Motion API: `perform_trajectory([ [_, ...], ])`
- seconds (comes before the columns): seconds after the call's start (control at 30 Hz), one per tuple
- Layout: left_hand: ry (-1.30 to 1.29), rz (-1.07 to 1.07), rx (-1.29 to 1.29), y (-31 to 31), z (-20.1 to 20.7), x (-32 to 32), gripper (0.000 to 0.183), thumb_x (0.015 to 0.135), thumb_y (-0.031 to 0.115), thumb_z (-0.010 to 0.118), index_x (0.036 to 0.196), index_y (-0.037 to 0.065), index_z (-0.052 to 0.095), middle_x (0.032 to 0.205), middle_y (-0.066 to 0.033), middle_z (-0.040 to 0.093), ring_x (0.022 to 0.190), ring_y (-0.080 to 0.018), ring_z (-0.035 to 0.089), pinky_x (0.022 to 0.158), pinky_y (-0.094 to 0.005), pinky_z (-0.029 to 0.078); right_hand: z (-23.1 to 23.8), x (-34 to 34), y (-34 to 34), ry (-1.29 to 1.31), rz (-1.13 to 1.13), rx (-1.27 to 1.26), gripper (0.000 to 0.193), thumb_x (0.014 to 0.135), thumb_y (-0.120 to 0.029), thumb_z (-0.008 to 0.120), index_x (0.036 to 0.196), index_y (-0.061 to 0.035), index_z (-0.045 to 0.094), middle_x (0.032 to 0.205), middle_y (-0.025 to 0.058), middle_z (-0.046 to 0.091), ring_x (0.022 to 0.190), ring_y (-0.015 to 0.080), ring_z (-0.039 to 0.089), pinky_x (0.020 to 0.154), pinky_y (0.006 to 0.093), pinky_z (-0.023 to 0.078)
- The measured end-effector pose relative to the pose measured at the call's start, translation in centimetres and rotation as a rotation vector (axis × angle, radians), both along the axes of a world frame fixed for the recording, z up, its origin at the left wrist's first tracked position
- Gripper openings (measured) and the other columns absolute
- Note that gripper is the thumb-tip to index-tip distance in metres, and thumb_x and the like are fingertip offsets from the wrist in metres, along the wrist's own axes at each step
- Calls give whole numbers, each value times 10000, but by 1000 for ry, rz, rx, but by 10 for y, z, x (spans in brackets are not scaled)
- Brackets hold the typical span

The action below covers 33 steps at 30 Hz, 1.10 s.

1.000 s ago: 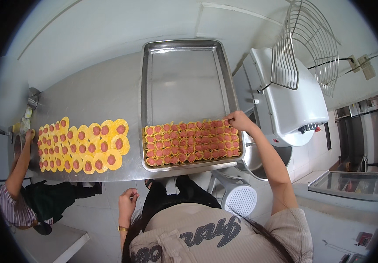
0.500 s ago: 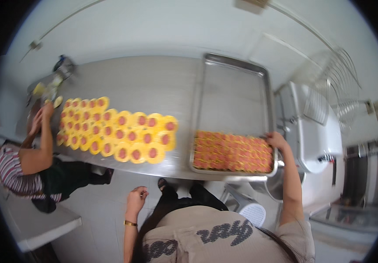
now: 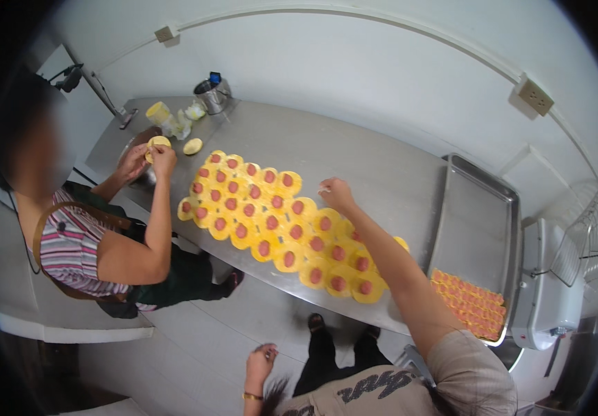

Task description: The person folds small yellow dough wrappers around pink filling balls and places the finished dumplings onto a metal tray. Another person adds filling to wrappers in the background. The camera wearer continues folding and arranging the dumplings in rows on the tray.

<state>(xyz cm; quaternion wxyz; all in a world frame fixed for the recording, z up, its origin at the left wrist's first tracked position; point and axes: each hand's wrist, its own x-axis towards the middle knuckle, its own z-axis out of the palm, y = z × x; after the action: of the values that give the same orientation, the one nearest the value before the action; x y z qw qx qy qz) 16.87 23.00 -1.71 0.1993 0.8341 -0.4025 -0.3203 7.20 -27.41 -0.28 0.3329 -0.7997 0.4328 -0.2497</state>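
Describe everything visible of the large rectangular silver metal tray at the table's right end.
The large rectangular silver metal tray has raised walls and rounded corners. It lies flat on the grey metal table. Rows of yellow-wrapped pink-topped pieces are packed into its near end; smooth metal floor shows beyond. The person's right arm hides its near left corner.
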Motion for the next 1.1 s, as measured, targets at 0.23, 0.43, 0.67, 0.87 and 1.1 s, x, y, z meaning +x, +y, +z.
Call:
perform_trajectory([
  [0.23,73,183,-5,59,-16,23,145,822,144,694,932,49,694,819,-125,696,697,-233,684,646,-323,540,-42,103,-7,91,-260,-103,224,755,-137,668,960,-50,682,1059,177,611,976,358,591,844,418,489],
  [0.43,159,119,-74,43,-37,43,173,836,146,699,968,34,693,850,-111,702,749,-185,677,670,-312,547,-56,104,-28,-94,-317,212,151,778,-127,596,899,-40,620,913,140,612,869,319,617,745,405,511],
  [0.67,320,6,-399,-98,-9,50,183,870,139,667,1020,32,677,914,-109,705,859,-154,666,667,-297,539,-5,25,-9,-949,-265,735,203,872,-122,475,1037,-14,518,1017,90,578,886,218,615,752,392,536],
  [0.87,940,-4,-691,-227,23,-15,305,950,104,560,1228,-17,530,1198,-64,576,991,-164,608,827,-283,508,55,-80,116,-1074,-220,852,285,906,-39,430,1175,37,486,1109,112,574,911,176,638,770,298,564],
  [1.1,1053,-193,-276,-235,16,-91,256,941,94,569,1180,2,582,1106,-55,618,919,-126,611,749,-248,523,29,-163,269,-1048,-590,875,289,930,-59,471,1207,11,518,1093,74,608,953,147,635,820,275,543],
])
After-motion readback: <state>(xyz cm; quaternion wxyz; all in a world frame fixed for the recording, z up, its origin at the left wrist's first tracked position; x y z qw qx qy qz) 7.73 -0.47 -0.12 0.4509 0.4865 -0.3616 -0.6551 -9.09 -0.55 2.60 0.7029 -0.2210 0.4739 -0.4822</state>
